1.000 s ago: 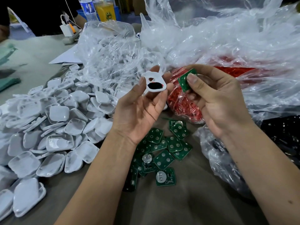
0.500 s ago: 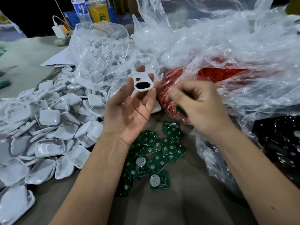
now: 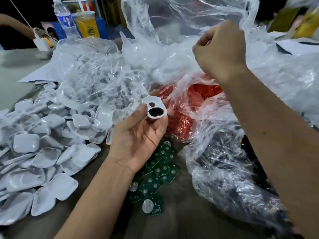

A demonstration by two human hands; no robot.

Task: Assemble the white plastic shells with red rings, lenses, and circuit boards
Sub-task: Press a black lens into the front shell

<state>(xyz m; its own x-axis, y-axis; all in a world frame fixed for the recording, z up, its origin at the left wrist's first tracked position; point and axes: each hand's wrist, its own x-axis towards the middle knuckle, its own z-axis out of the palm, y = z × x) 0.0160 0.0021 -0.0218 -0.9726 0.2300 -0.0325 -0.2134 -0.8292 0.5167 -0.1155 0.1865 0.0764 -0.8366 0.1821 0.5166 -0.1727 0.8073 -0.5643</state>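
Grey-brown counter (image 3: 181, 221) runs under heaps of parts and crumpled clear bags. On the left lies a big pile of white shells (image 3: 39, 152), spilling out from under a clear bag (image 3: 89, 80). Green circuit boards (image 3: 155, 176) lie in a loose cluster in the middle, partly hidden under the left forearm. Behind them a clear bag of red rings (image 3: 183, 121) sits against a large clear bag (image 3: 181, 23) that rises at the back. At the right, dark parts fill another bag (image 3: 229, 173).

The left hand (image 3: 138, 135) is raised palm-up over the boards and pinches one white shell (image 3: 155, 109) between thumb and fingertips; the shell shows a round hole and a dark lens edged with red. The right hand (image 3: 221, 49) is lifted high over the bags, fingers curled tight and pinching clear plastic film at the bag's edge.

At the far left back stand a water bottle (image 3: 64, 19), a cup of orange drink (image 3: 87, 25) and a white charger (image 3: 41, 44).
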